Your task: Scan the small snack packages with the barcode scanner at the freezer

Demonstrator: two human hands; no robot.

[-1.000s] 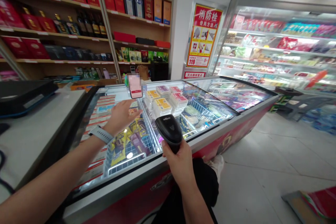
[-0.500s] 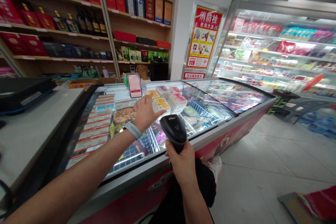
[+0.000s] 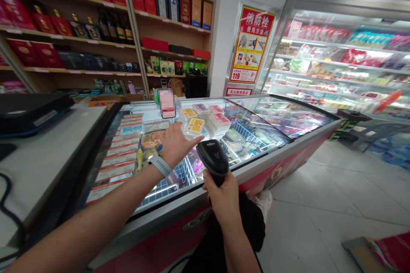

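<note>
A black handheld scanner (image 3: 212, 157) is gripped by its handle in my right hand (image 3: 222, 196), its head tilted up over the freezer's near edge. My left hand (image 3: 176, 144), below a grey watch band (image 3: 161, 165), hovers above the glass top with thumb spread and nothing visible in it. Beyond its fingers lie flat packs with yellow labels (image 3: 195, 126), next to a stack with red labels (image 3: 219, 123). A phone (image 3: 168, 106) with a pinkish screen stands upright behind them, partly blurred out.
Price tags (image 3: 118, 158) line the left side of the chest freezer (image 3: 256, 166). A grey counter (image 3: 48, 153) with a black device (image 3: 32, 113) is at the left. Shelves (image 3: 96, 42) of boxes and bottles rise behind; a lit display fridge (image 3: 342, 59) stands at the right.
My left hand has drawn back slightly from the yellow-labelled packs, and its fingers no longer overlap them. My right hand keeps holding the scanner. The view has shifted slightly.
</note>
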